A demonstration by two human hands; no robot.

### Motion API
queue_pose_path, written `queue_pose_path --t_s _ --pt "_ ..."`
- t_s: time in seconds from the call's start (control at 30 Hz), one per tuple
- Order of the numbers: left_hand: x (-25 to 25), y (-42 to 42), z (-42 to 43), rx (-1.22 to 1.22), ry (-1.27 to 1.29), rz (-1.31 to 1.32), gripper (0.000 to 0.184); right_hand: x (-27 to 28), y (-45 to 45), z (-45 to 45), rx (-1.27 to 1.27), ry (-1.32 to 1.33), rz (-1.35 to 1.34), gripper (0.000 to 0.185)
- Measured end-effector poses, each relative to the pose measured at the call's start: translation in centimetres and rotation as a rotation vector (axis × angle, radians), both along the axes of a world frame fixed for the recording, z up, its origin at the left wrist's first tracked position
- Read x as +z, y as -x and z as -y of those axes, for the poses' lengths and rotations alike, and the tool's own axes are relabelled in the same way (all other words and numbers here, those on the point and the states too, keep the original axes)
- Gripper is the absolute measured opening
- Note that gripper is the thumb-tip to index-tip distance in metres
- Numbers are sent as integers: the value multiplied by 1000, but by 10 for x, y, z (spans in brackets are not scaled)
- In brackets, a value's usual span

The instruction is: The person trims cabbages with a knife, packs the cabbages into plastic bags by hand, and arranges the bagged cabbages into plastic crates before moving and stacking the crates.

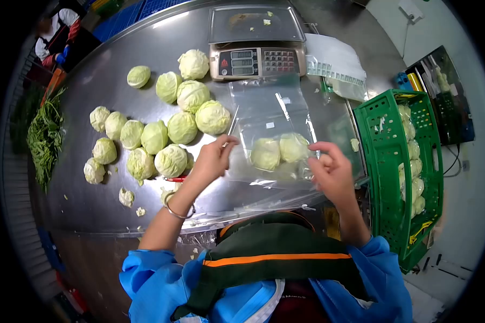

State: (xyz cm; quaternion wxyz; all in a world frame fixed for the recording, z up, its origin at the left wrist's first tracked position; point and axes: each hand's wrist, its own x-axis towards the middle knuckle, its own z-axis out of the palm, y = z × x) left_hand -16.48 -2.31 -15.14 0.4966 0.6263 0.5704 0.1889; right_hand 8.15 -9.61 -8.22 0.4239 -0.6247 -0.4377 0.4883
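Observation:
A clear plastic bag (pixel 265 107) lies on the steel table with two small cabbages (pixel 265 154) inside, side by side at its near end. My left hand (pixel 216 155) is at the bag's left edge, thumb and fingers pinched together on the plastic. On the right side, my right hand (pixel 331 168) pinches the other edge, close to the right cabbage. Loose cabbages (pixel 181 128) are spread on the table left of the bag. Partly hidden behind my left forearm is a red-handled tool (pixel 175 178), its kind unclear.
A digital scale (pixel 257 56) with leaf scraps on its pan stands beyond the bag. White plastic bags (pixel 337 62) lie beside it. At right is a green crate (pixel 385 177) holding bagged cabbages. Leafy greens (pixel 46 137) lie far left; another person (pixel 59 35) is at upper left.

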Motion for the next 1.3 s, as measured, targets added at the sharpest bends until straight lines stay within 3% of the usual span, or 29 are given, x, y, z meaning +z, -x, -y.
queue_pose_path --t_s 0.03,0.1,0.2,0.23,0.37,0.47,0.53,0.6,0.67,0.7,0.73,0.83,0.87,0.93,0.97,1.0,1.07,1.2,1.27,1.3 --pt "-31 16 -4 -47 -24 -116 22 -9 1 2 55 -16 80 19" --pt "-21 26 2 9 94 -110 23 -32 4 6 171 -69 238 18" --pt "-12 30 7 104 49 -38 24 -27 13 2 103 -61 82 16" --pt "-26 37 3 34 218 -99 28 -25 14 -3 101 -62 57 16" --pt "-14 57 6 47 299 21 38 22 33 5 90 -417 667 14" --pt "-14 70 5 -36 650 147 32 31 79 -13 537 -877 617 12" --pt "-6 69 10 -18 736 112 27 0 120 -22 746 -798 442 16" --pt "-9 70 11 9 784 146 20 -30 135 -22 923 -341 654 21" --pt "5 65 14 -11 740 130 17 -43 139 -10 786 -352 575 19" --pt "2 67 14 -17 743 170 18 -45 141 -9 770 -221 510 23" --pt "-11 69 14 -39 618 77 18 -54 143 -9 753 -169 595 24" --pt "-4 68 16 101 709 229 16 -52 154 -7 717 -248 709 22" --pt "0 67 17 89 707 201 17 -48 155 -11 772 -195 584 21" --pt "2 68 17 76 737 236 21 -39 146 -19 874 -59 335 19" --pt "0 71 16 77 762 298 24 16 129 -11 910 -16 -20 16" --pt "-4 74 15 80 797 361 26 75 96 4 940 -91 -25 11" --pt "-9 75 13 23 807 323 35 130 30 31 1022 -176 -91 10" --pt "1 81 20 -47 795 336 41 117 -83 84 1089 -15 -279 10" --pt "-3 99 18 14 787 369 40 64 -112 109 819 253 -85 12" --pt "-10 111 18 42 796 378 38 20 -114 118 407 603 504 22"
